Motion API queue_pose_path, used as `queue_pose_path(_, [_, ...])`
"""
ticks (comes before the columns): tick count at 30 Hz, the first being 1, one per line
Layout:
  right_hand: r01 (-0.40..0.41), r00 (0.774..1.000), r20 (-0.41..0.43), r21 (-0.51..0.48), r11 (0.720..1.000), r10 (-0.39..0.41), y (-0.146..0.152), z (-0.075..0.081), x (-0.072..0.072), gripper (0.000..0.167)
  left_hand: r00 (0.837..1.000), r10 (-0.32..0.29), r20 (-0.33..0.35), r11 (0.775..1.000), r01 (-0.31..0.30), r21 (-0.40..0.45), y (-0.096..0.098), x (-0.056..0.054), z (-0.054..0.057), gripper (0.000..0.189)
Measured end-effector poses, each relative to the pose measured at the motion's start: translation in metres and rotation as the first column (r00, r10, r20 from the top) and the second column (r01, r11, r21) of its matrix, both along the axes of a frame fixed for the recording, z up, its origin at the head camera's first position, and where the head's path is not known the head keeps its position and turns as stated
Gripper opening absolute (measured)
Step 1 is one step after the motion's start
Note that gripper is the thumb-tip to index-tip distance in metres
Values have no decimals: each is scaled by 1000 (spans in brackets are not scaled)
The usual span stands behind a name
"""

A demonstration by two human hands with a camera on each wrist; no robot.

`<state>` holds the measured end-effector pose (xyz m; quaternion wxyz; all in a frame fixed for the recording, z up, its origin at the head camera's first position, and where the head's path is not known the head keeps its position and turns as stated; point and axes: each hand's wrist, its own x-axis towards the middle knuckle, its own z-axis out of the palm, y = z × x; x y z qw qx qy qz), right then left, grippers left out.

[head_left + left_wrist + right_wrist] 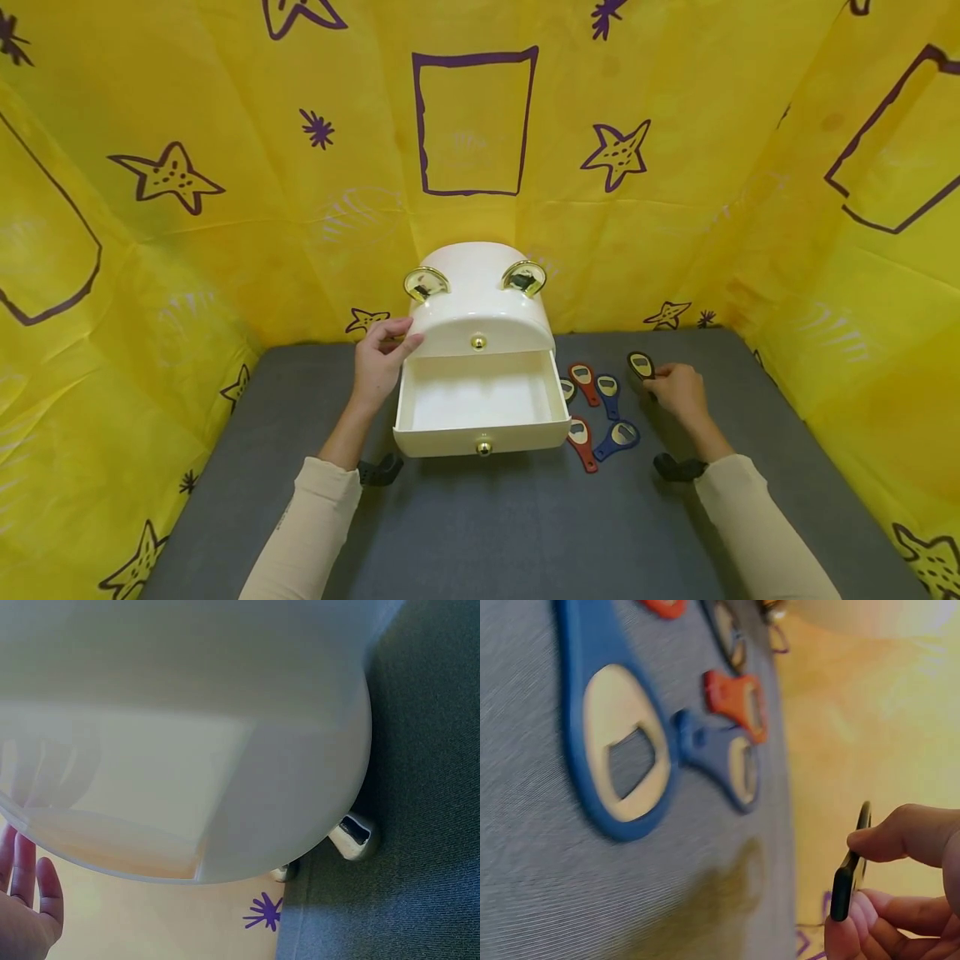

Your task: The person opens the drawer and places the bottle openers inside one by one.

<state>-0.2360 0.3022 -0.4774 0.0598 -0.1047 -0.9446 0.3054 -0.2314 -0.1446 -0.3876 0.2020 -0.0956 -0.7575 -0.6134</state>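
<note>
My right hand [681,390] pinches a black bottle opener [641,364] between thumb and fingers, its metal head pointing up and away. In the right wrist view the opener [843,889] shows edge-on, raised off the table. My left hand [377,362] touches the upper left side of a cream-white mini drawer cabinet [480,296], fingers extended. Its lower drawer [483,437] is pulled out, with nothing in it. Beside the drawer lie a red bottle opener [582,382], another red one [581,442], and two blue bottle openers [617,438]. Another dark opener [567,389] is partly hidden by the drawer.
Gold ear-like trims [426,284] stick out from the cabinet top, and its upper drawer with a gold knob [478,342] is closed. The dark grey table [495,533] is bordered by yellow patterned cloth [345,175] at the back and both sides.
</note>
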Motion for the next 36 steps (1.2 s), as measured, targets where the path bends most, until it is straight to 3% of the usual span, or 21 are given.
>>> queue_pose_path(8, [-12, 996, -94, -14, 1000, 11, -15, 35, -1, 39, 1000, 2, 2, 1000, -2, 1, -1, -1, 0, 31])
queue_pose_path(15, [-61, 975, -215, -12, 998, 57, -32, 70, -2, 38, 1000, -8, -9, 1000, 8, 4, -2, -2, 0, 30])
queue_pose_path(24, [-106, 969, -232, -60, 993, 89, -41, 114, 3, 40, 1000, -12, -2, 1000, 12, 12, -2, -2, -1, 31])
queue_pose_path(36, [-242, 953, -215, -117, 963, 214, -78, 150, 13, 41, 1000, -17, -2, 1000, 18, 20, -1, -2, 1, 30])
